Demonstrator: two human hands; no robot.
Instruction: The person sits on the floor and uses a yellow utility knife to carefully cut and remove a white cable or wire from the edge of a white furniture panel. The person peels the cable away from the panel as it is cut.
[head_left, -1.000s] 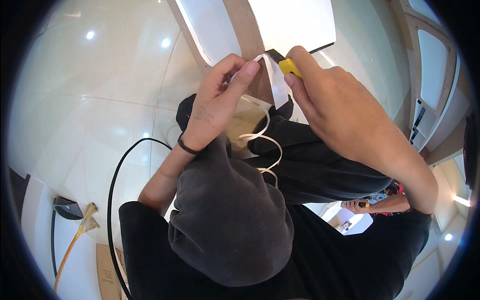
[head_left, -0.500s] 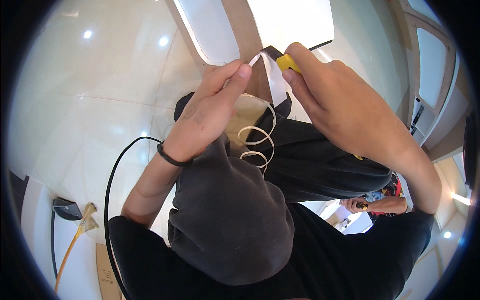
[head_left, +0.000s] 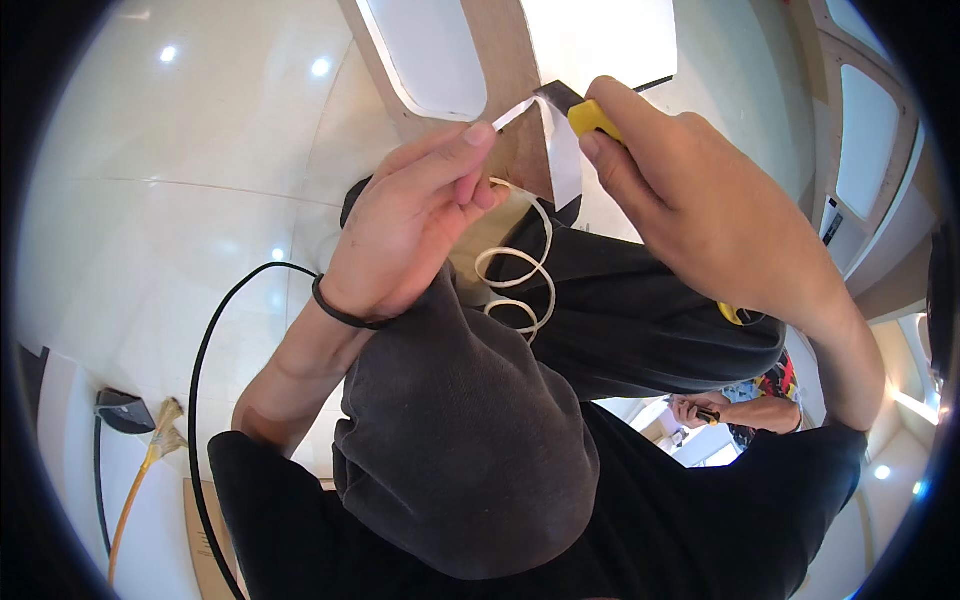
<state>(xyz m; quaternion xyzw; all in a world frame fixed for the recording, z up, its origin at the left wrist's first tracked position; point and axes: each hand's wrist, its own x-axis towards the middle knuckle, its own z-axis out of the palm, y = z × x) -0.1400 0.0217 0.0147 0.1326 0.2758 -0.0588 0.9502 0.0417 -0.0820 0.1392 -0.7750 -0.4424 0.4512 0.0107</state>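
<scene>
1. nearest to me, below the wooden panel edge (head_left: 500,60), my raised knee in a grey trouser leg (head_left: 470,450) fills the lower middle of the view, and the work goes on just above it.
2. between the knee and the panel edge hangs a thin pale strip (head_left: 520,270) that has curled into loose loops. it looks light, soft and springy, so i judge it would flop and twist if taken far from its fixed end. best taken close to where it leaves the panel.
3. my left hand (head_left: 410,230) sits just below the panel edge, with a dark band at the wrist. its grip is pressed together: thumb and forefinger pinch the strip near its top, right beside the edge.
4. my right hand (head_left: 700,210) is to the right of the panel edge, its grip closed around a yellow-handled knife (head_left: 590,118). the dark blade (head_left: 558,95) points left and meets the panel edge where the strip peels away. the handle looks stiff and easy to hold, but the blade is sharp and close to my left fingertips, so i'd mind that gap.
5. a flat grey-white sheet (head_left: 565,160) hangs from the panel edge between the two hands. it looks thin and bendable.
6. farther off, left of the panel edge, lies a glossy pale floor (head_left: 150,200) with a black cable (head_left: 200,400) curving across it.
</scene>
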